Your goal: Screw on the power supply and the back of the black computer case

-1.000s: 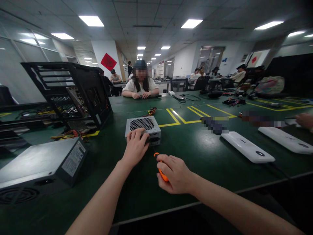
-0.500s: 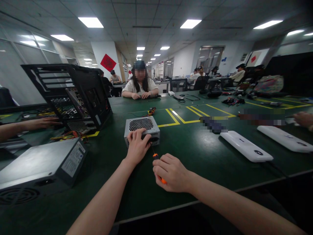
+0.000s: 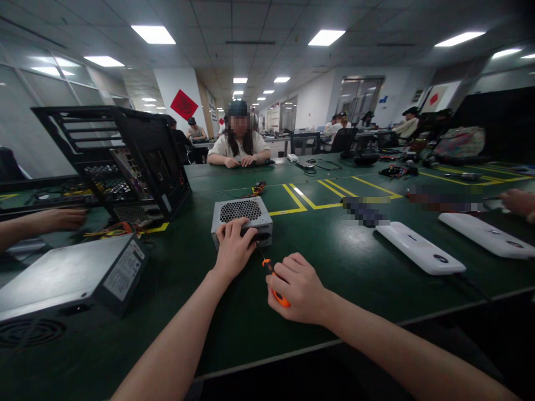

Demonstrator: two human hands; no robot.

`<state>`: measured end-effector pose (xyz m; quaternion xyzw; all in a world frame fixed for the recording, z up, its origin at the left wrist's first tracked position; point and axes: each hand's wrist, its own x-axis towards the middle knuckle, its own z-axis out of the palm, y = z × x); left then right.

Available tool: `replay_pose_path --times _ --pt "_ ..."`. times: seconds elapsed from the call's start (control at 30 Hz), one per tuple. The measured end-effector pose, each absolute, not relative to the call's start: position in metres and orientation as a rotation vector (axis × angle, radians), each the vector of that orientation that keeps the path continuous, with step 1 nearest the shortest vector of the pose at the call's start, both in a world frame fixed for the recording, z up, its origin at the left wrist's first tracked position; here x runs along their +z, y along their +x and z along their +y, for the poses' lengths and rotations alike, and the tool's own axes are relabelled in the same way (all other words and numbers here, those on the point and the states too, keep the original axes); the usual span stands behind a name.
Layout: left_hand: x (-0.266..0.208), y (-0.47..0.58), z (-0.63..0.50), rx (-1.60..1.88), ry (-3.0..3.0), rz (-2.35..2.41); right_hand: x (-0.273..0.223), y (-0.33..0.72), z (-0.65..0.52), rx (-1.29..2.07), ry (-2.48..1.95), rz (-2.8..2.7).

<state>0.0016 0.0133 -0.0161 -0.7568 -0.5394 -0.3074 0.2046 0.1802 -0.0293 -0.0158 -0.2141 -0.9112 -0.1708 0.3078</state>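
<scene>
A grey power supply unit [image 3: 244, 210] with a honeycomb-vented top stands on the green table in front of me. My left hand [image 3: 234, 245] is closed on its near side, fingers over the top edge and thumb by the front face. In my right hand [image 3: 296, 287] is a screwdriver [image 3: 280, 298] with an orange and black handle, held in closed fingers. Its thin shaft slants up toward the unit's near face beside my left thumb. Where the tip ends is hidden. A bundle of coloured cables [image 3: 258, 189] lies behind the unit.
A larger power supply [image 3: 71, 273] lies at left, before an open black computer case [image 3: 125, 161]. Another person's hand [image 3: 58, 220] is beside the case. White power banks [image 3: 418, 248] lie at right, and a person [image 3: 239, 145] sits opposite. Yellow tape [image 3: 288, 211] marks the table.
My right hand has moved slightly right on the screwdriver, its fingers looser, showing more of the handle. My left hand stays on the power supply unit. The other person's hand at left has drawn back.
</scene>
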Motion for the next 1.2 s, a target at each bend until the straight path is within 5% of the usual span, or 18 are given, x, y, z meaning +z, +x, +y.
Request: replay_pose_path --times 0.93,1.2 --pt "-0.0185 0.0009 0.0153 -0.863 -2.077 -1.490 -0.0149 0.1763 -0.0291 -0.386 -0.603 -2.458" --pt "-0.0175 0.0009 0.0141 -0.876 -2.074 -1.479 -0.0166 0.1778 -0.0277 -0.593 -0.419 -2.386"
